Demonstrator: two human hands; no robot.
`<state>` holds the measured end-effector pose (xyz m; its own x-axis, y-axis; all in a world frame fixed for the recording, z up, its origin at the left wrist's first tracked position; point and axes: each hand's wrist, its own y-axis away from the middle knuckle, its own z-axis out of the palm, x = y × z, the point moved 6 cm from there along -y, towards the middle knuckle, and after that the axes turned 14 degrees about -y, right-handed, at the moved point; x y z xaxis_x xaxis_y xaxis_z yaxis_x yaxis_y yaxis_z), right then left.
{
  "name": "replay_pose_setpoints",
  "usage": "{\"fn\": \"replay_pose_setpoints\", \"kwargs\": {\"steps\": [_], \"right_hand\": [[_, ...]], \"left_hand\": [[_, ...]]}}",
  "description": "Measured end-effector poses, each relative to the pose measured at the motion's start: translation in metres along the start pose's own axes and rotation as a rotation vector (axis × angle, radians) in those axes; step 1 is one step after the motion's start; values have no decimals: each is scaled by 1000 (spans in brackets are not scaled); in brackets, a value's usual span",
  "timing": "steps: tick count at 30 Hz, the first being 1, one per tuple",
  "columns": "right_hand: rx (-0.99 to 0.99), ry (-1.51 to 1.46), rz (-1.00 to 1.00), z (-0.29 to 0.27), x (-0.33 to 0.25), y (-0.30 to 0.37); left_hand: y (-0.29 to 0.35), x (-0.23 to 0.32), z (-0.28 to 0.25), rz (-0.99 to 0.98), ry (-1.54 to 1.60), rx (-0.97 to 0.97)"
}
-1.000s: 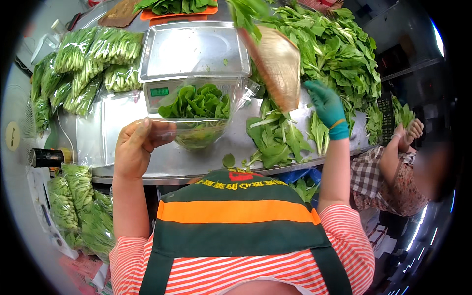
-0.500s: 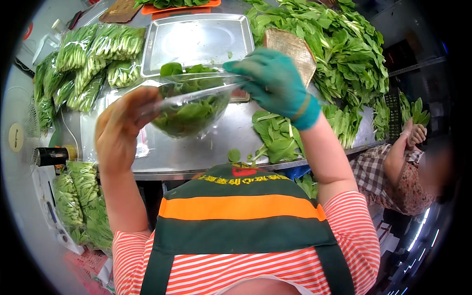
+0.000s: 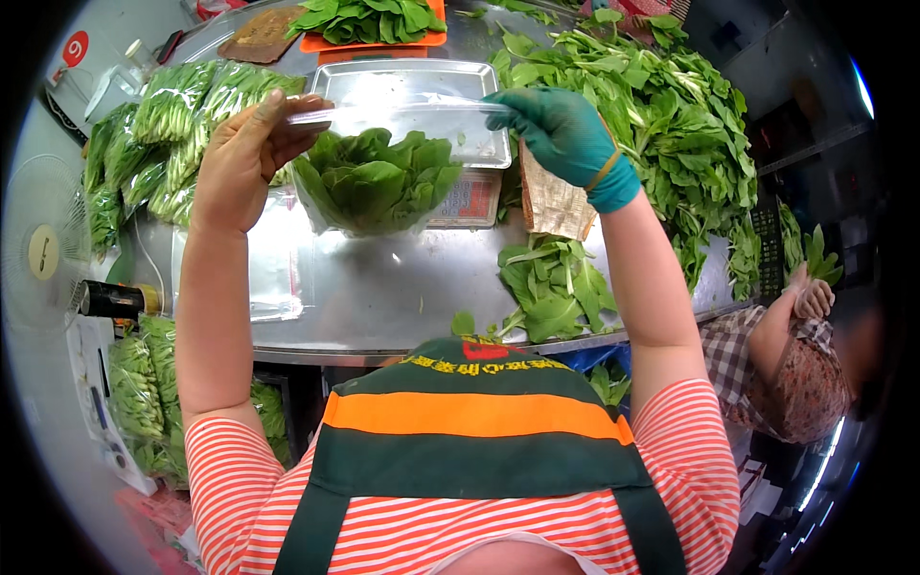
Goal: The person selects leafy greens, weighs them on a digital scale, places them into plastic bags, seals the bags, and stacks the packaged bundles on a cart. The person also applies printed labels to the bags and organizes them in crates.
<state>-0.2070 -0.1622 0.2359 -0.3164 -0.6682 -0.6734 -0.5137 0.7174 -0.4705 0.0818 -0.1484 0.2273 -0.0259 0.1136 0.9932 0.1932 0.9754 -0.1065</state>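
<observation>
A clear plastic bag (image 3: 379, 187) of leafy greens hangs over the metal table, its top edge stretched level between my hands. My bare left hand (image 3: 254, 144) pinches the left end of that edge between thumb and fingers. In a green glove, my right hand (image 3: 556, 134) grips the right end. The leaves sit bunched in the lower part of the bag. Behind it is a shiny metal tray (image 3: 460, 72) on a scale (image 3: 471, 196), partly covered by the bag.
Bagged greens (image 3: 172, 105) are piled at the left, near flat clear bags (image 3: 278, 259). Loose greens (image 3: 661, 125) heap at the right beside a brown board (image 3: 556, 196). A smaller bunch (image 3: 556, 287) lies at the table's front edge. Another person (image 3: 795, 355) is at far right.
Both hands have risen away from me and spread farther apart. The bag's top edge, slanted and blurred before, is now drawn nearly straight, with the greens hanging lower inside.
</observation>
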Motion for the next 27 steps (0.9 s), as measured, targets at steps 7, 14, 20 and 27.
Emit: {"fn": "replay_pose_setpoints", "kwargs": {"steps": [7, 14, 20, 27], "right_hand": [[-259, -893, 347, 37, -51, 47], [-289, -721, 886, 136, 0, 197], [-67, -772, 636, 127, 12, 204], [-192, -429, 550, 154, 41, 193]], "left_hand": [[17, 67, 19, 384, -131, 54], [72, -78, 181, 168, -963, -618], [118, -134, 184, 268, -592, -268], [130, -99, 192, 770, -668, -130]]}}
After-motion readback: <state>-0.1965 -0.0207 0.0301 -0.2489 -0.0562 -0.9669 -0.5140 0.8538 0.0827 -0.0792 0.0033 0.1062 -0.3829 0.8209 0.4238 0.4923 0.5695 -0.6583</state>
